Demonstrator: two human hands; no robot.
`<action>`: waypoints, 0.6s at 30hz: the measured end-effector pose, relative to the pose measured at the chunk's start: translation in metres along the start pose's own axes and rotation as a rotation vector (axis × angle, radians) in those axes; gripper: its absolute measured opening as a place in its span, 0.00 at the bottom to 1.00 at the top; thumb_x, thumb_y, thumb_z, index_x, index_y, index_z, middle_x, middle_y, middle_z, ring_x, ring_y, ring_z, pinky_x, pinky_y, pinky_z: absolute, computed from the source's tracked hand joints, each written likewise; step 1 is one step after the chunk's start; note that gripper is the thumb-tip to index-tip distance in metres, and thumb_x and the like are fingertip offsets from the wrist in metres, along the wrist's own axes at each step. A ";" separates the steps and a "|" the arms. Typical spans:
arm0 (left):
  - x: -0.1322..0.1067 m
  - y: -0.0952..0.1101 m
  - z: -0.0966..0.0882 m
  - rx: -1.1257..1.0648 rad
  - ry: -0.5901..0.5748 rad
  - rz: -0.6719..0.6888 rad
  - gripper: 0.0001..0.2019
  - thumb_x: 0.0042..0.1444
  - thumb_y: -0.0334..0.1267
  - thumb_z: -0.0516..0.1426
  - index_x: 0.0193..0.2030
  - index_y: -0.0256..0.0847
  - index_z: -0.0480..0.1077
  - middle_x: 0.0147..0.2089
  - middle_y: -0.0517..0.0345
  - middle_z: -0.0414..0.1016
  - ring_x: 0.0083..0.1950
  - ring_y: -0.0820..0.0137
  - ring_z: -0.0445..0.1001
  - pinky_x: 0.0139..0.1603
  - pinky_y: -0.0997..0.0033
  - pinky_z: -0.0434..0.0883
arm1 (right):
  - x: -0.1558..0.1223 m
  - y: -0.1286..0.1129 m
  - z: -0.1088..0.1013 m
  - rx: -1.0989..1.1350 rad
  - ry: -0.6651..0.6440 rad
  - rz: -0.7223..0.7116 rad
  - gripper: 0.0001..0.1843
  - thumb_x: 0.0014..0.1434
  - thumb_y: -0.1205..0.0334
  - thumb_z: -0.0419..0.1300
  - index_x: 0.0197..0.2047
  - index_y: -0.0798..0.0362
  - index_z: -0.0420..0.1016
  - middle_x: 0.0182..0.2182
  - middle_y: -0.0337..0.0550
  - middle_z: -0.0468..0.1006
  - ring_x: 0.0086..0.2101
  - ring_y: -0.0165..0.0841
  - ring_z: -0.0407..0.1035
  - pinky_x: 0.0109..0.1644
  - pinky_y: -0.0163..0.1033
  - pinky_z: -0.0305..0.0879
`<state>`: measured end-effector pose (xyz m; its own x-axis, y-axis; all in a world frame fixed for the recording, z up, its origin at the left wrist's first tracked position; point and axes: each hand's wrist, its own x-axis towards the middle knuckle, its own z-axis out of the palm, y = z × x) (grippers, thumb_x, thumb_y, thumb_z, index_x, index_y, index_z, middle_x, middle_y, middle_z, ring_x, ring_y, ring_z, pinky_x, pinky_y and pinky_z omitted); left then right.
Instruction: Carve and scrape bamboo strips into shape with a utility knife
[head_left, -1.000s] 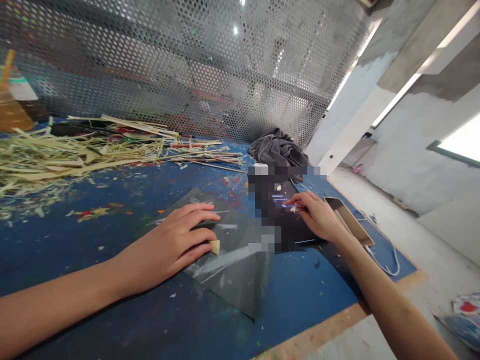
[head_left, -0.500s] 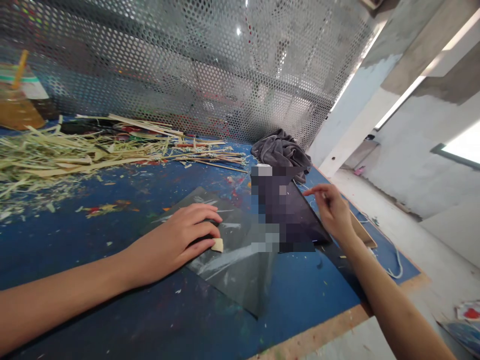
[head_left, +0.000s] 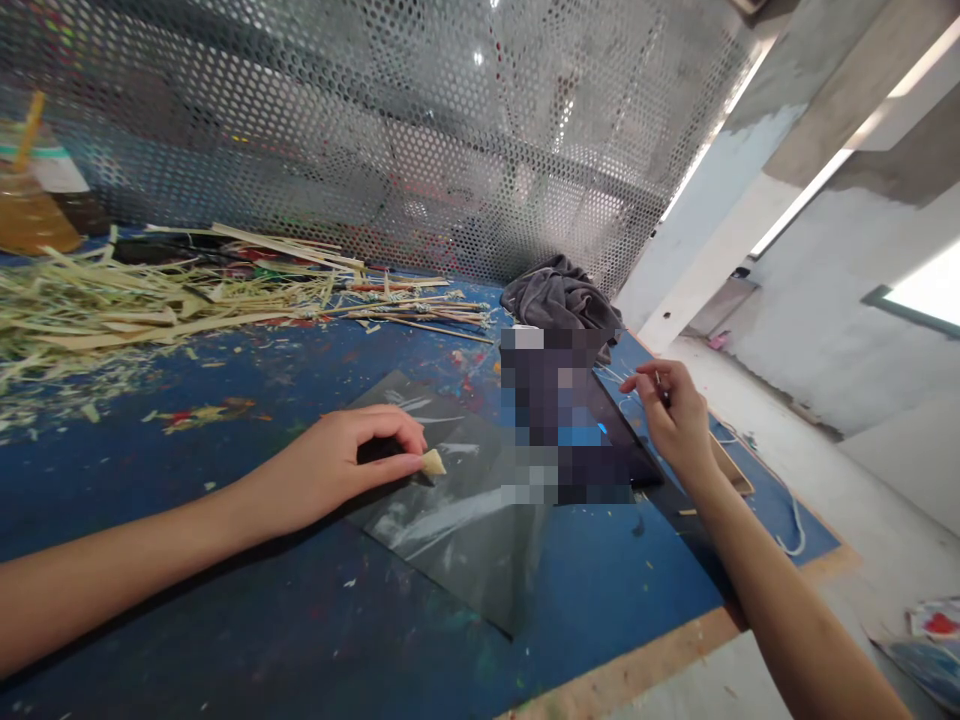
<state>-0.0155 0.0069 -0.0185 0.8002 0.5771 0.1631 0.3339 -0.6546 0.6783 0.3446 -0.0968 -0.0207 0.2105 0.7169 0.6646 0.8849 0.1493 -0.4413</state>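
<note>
My left hand pinches a small pale-yellow piece between thumb and fingertips, just over a dark grey sheet. The sheet looks like sandpaper and bears whitish streaks. It lies flat on the blue, paint-stained table. Beyond its right side is a tablet with a dark screen, partly hidden by blurred blocks. My right hand hovers beside the tablet's right edge, fingers curled and drawn together. Something thin and dark may be between them, but I cannot make it out.
A heap of pale plant strips and thin sticks covers the back left. A crumpled grey cloth lies by the perforated metal panel. A jar of amber liquid stands far left; a white cable hangs near the right edge.
My left hand has gone from resting flat, thumb against the pale piece, to pinching it and tilting it up. My right hand has drawn slightly away from the tablet, where a blue spot now glows.
</note>
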 end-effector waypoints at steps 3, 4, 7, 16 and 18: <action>0.000 0.000 0.001 0.026 0.002 0.015 0.14 0.58 0.51 0.54 0.32 0.43 0.71 0.42 0.58 0.74 0.46 0.66 0.72 0.48 0.66 0.68 | 0.000 -0.001 -0.001 0.008 -0.147 -0.045 0.06 0.63 0.60 0.49 0.39 0.49 0.65 0.28 0.37 0.77 0.19 0.28 0.58 0.24 0.36 0.55; 0.000 0.000 0.001 0.033 0.000 0.021 0.14 0.59 0.51 0.54 0.32 0.43 0.70 0.43 0.58 0.74 0.46 0.66 0.72 0.48 0.66 0.68 | 0.000 -0.002 -0.002 0.013 -0.223 -0.075 0.05 0.62 0.61 0.50 0.37 0.49 0.66 0.28 0.38 0.77 0.20 0.29 0.60 0.25 0.36 0.56; 0.000 0.000 0.002 0.048 -0.007 0.033 0.14 0.59 0.50 0.54 0.31 0.43 0.69 0.44 0.58 0.74 0.48 0.67 0.71 0.49 0.66 0.67 | 0.000 -0.004 -0.003 0.035 -0.432 -0.170 0.04 0.55 0.66 0.53 0.31 0.48 0.67 0.30 0.38 0.78 0.26 0.32 0.66 0.31 0.38 0.61; 0.000 0.001 0.001 0.062 -0.054 0.053 0.16 0.60 0.50 0.52 0.29 0.41 0.66 0.45 0.58 0.73 0.49 0.66 0.69 0.51 0.64 0.65 | -0.003 0.002 -0.003 -0.017 -0.235 -0.125 0.04 0.60 0.64 0.50 0.39 0.47 0.65 0.35 0.41 0.79 0.28 0.34 0.67 0.33 0.41 0.61; 0.000 0.001 0.001 0.070 -0.075 0.085 0.15 0.61 0.49 0.52 0.29 0.42 0.66 0.45 0.58 0.72 0.50 0.66 0.68 0.51 0.64 0.65 | -0.003 0.002 -0.002 -0.031 -0.237 -0.125 0.04 0.60 0.63 0.51 0.38 0.47 0.66 0.34 0.40 0.78 0.27 0.33 0.67 0.32 0.40 0.60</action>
<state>-0.0145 0.0063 -0.0187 0.8614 0.4814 0.1619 0.2951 -0.7339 0.6119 0.3470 -0.1001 -0.0220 -0.0011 0.8344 0.5512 0.9111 0.2281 -0.3434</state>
